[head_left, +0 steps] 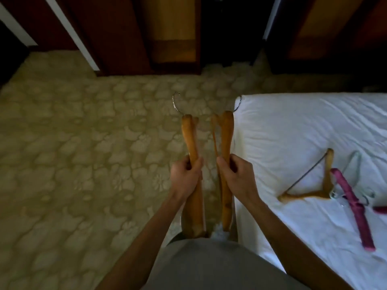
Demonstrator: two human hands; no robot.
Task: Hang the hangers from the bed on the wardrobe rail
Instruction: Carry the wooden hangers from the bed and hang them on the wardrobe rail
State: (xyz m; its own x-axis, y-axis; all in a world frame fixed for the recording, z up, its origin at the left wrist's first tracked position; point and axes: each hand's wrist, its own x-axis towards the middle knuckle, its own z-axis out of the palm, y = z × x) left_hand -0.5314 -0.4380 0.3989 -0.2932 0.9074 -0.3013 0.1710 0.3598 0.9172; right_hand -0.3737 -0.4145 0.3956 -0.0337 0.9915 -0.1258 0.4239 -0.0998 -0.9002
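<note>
My left hand [186, 174] grips a wooden hanger [189, 137] edge-on, its metal hook pointing away from me over the carpet. My right hand [234, 174] grips another wooden hanger [226, 135], maybe with a second thinner one beside it, hook reaching the bed's corner. On the white bed [293, 126] to my right lie a wooden hanger [326, 181], a pink padded hanger [351, 204] and a pale wire hanger [354, 164]. The dark wardrobe [173, 34] stands ahead; its rail is not in view.
Patterned beige carpet [83, 143] covers the floor between me and the wardrobe. The bed's edge runs along my right side. Dark wooden panels and a white-edged door [71, 32] stand at the far left.
</note>
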